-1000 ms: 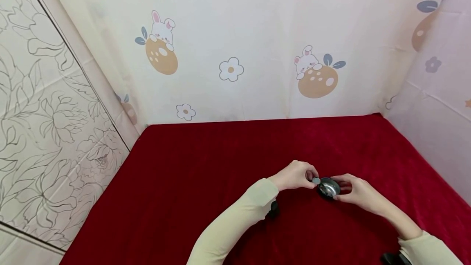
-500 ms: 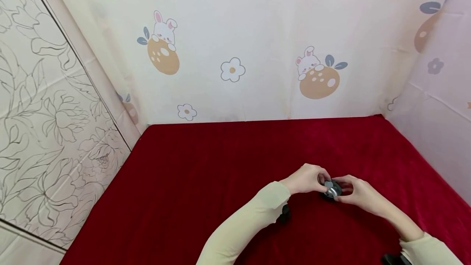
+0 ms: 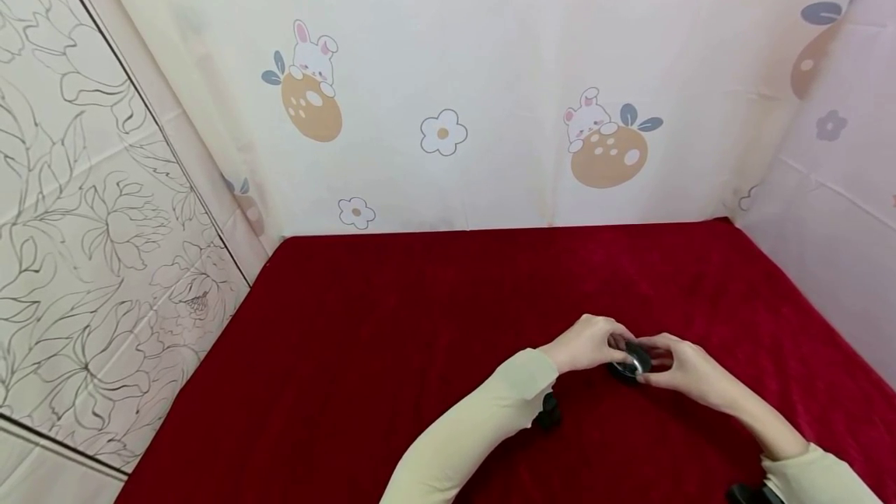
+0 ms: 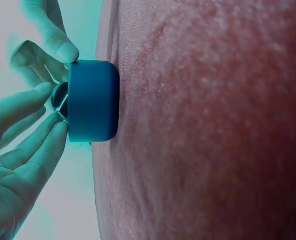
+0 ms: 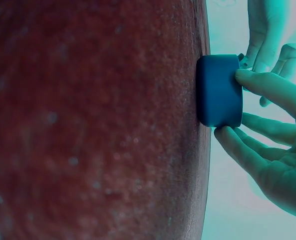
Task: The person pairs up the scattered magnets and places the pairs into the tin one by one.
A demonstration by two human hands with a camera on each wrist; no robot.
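Observation:
A small round container (image 3: 642, 358), dark outside with shiny metal inside, stands upright on the red cloth. Its smooth straight wall (image 4: 94, 102) faces the left wrist view. My right hand (image 3: 684, 369) grips it from the right, with thumb (image 5: 260, 82) and fingers on its rim and side. From the left, my left hand (image 3: 595, 342) pinches a small dark round piece (image 4: 60, 93) at the container's mouth. Fingers cover much of that piece, and its exact kind is unclear. Both hands are close together over the container.
Red velvety cloth (image 3: 420, 317) covers the table. A pale curtain with rabbit and fruit prints (image 3: 490, 84) hangs behind it. A panel with line-drawn flowers (image 3: 105, 216) stands at the left. Dark wrist gear (image 3: 549, 411) sits under the left sleeve.
My left hand has moved right, bringing the small round piece from beside the container to over its mouth. The piece's grey face no longer shows. My right hand stays on the container.

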